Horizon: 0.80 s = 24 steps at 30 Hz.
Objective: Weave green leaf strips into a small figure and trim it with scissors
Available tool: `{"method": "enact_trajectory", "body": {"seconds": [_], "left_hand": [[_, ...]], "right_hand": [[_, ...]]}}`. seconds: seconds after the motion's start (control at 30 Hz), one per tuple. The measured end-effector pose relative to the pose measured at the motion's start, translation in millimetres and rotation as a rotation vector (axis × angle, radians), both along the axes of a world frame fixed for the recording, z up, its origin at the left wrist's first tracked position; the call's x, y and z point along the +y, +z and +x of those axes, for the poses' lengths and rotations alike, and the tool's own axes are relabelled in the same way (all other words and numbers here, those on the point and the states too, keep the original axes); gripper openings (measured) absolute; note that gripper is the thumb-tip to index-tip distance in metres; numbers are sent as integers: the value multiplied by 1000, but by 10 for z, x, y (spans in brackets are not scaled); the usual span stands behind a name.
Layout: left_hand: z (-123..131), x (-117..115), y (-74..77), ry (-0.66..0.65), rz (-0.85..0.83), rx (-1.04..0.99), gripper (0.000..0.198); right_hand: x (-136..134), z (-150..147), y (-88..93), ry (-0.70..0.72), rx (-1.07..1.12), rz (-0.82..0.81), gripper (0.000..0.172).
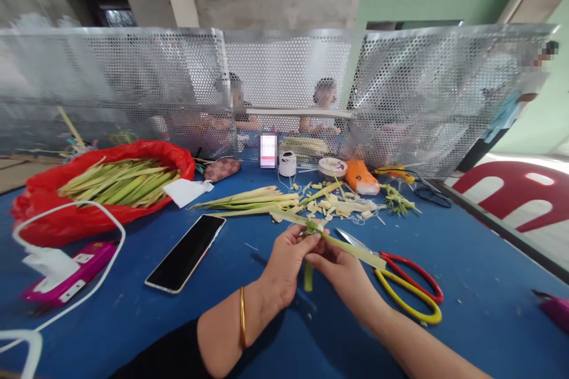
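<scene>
My left hand [287, 260], with a gold bangle on the wrist, pinches a small folded knot of pale green leaf strips [315, 227]. My right hand [340, 263] is closed on the same leaf strips from the other side, fingertips close to the left thumb. One strip end stretches right over the scissors, another points to the upper left, and a short one hangs below the hands. The scissors [409, 278], with one red and one yellow handle, lie beside my right hand. Behind the hands are leaf scraps [340, 204] and a bundle of long leaves [253, 198].
A red plastic bag [40, 207] of leaves stands at the left, near a purple power strip [84, 266] with a white cable. A black-screened phone [186, 254] lies before it. At the back are a thread spool [287, 164], tape roll [332, 167], orange packet [361, 176] and perforated metal screen [288, 59].
</scene>
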State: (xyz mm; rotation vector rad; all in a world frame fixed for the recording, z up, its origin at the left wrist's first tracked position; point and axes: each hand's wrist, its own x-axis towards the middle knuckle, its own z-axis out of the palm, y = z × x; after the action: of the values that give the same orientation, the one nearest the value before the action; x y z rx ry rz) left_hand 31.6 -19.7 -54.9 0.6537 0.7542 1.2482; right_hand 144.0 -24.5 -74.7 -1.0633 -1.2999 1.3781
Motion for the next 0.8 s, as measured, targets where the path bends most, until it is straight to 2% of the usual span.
{"method": "enact_trajectory", "body": {"seconds": [0.17, 0.33, 0.53, 0.67, 0.8], "left_hand": [[-26, -3, 44, -25, 70, 83, 24], [-71, 38, 71, -2, 106, 152, 19], [-99, 62, 86, 5, 81, 128, 31], [-112, 63, 101, 19, 62, 135, 33], [-119, 73, 96, 16, 67, 133, 33]], "right_hand": [[31, 44, 57, 2, 11, -44, 36], [-40, 69, 150, 33, 59, -55, 32], [-66, 79, 188, 127, 76, -55, 34], [-67, 93, 216, 215, 49, -30, 33], [-59, 102, 209, 242, -1, 53, 29]]}}
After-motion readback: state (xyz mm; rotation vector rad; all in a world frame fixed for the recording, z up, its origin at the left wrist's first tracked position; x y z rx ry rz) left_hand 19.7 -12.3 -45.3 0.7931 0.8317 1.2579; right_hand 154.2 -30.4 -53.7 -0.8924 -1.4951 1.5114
